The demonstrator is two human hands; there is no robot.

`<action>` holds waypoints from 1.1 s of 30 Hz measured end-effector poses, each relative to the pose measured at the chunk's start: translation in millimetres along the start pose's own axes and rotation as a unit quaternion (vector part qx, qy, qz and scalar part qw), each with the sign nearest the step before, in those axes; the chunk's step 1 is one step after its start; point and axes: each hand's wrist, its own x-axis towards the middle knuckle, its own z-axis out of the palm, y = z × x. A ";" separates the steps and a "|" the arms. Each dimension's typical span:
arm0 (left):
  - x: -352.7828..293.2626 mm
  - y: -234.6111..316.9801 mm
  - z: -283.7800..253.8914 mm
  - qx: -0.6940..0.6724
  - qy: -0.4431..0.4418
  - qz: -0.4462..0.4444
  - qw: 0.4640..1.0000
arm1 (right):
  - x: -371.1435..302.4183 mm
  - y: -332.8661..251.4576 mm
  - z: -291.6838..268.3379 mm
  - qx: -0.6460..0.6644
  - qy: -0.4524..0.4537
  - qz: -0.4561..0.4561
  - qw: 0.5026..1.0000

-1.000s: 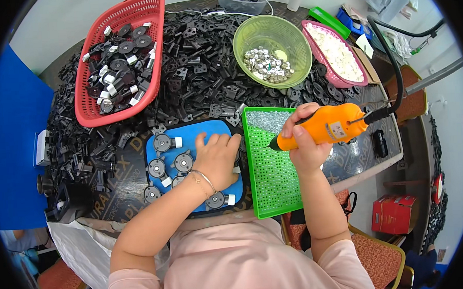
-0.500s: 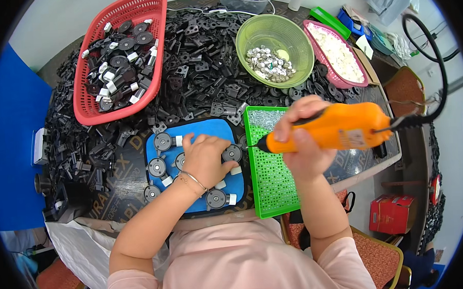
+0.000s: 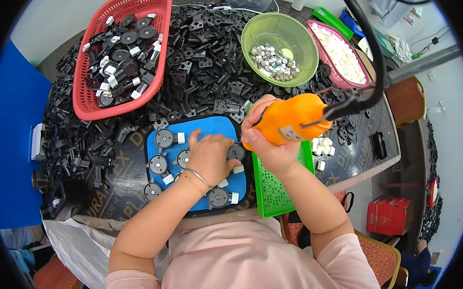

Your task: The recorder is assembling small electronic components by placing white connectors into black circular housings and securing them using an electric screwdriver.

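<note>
- Right hand (image 3: 275,151) has carried the orange electric screwdriver (image 3: 293,119) leftward, off the green tray (image 3: 276,194) to the right edge of the blue mat (image 3: 217,125).
- Meaning, as I judge it: the work is now at the right-hand black wheel (image 3: 236,152), the driver being lined up on it.
- Right fingers wrap the driver's body firmly. Its nose end is hidden; cannot tell whether the bit touches the wheel.
- Left hand (image 3: 209,157) lies low over the mat, fingers spread and bent, thumb just beside that wheel. Likely steadying it; cannot tell whether the fingers grip.
- The wheel sits on the mat by its right edge, between the hands; more wheels with white tabs lie left of and below the left hand.
- Against half a second ago: bit then showed, pointing left across the tray's rim; now out of sight. Left hand looks nearly unchanged.
- Small white pieces (image 3: 323,146) right of the tray, formerly covered by hand and driver, now show.
</note>
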 end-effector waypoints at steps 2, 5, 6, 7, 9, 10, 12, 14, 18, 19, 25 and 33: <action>0.8 0.9 1.0 0.004 0.000 0.001 1.000 | 0.6 0.8 -0.4 -0.014 -0.005 -0.007 1.000; 1.2 0.9 2.2 0.006 -0.001 0.003 1.000 | 7.0 1.0 -2.1 -0.027 -0.023 -0.024 0.999; 1.2 1.0 2.4 0.004 -0.003 0.004 1.000 | 9.8 0.5 -3.4 -0.026 -0.036 -0.033 0.998; 1.2 1.5 1.9 0.004 -0.003 0.005 1.000 | 12.4 -1.6 -6.4 -0.027 -0.037 -0.034 0.998; 1.0 2.7 1.0 0.011 -0.002 0.003 1.000 | 17.2 -11.7 -19.6 -0.050 -0.041 -0.089 0.994; -0.3 1.8 0.0 0.012 0.000 0.000 1.000 | 19.1 -20.8 -28.8 -0.064 -0.044 -0.111 0.991; -0.8 1.7 -0.5 0.020 0.000 0.012 1.000 | 17.6 -38.1 -36.9 -0.037 -0.017 -0.095 0.995; 0.0 1.5 -1.1 0.020 -0.003 0.009 1.000 | 12.9 -40.5 -45.7 -0.022 0.014 -0.064 0.998; 1.2 3.5 -2.8 0.025 -0.008 0.000 1.000 | -1.7 -19.8 -55.6 0.020 0.062 -0.036 0.997; 0.9 3.5 -3.1 0.025 -0.008 -0.001 1.000 | -1.9 -19.7 -53.6 0.020 0.062 -0.035 0.997; -0.3 3.2 -2.7 0.035 0.000 0.001 0.999 | -2.4 -14.8 -50.8 0.004 0.044 -0.031 0.999; -0.4 3.6 -3.3 0.037 -0.002 0.000 0.999 | -3.9 -13.6 -48.9 0.013 0.050 -0.037 0.998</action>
